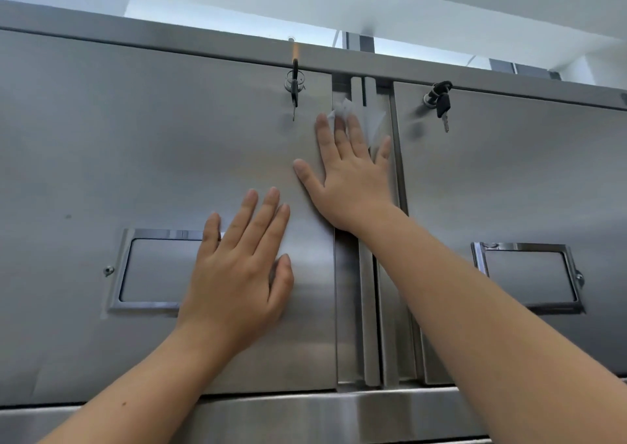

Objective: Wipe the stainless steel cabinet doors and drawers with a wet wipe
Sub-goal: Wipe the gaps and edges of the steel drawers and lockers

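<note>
Right hand [349, 179] and left hand [237, 274] are both laid flat, fingers straight, on the left door [135, 138] of a stainless steel cabinet. A white wet wipe [342, 107] is pressed under the right fingers at that door's upper right edge, just right of a key [294, 87] seated in the door's lock. The left hand is spread lower on the door, and its framed label holder [152, 270] is partly covered.

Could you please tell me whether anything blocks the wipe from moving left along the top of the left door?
Yes. The keys hanging from the lock on the left door sit just left of the wet wipe under the right hand. The left hand rests lower, out of that path.
</note>
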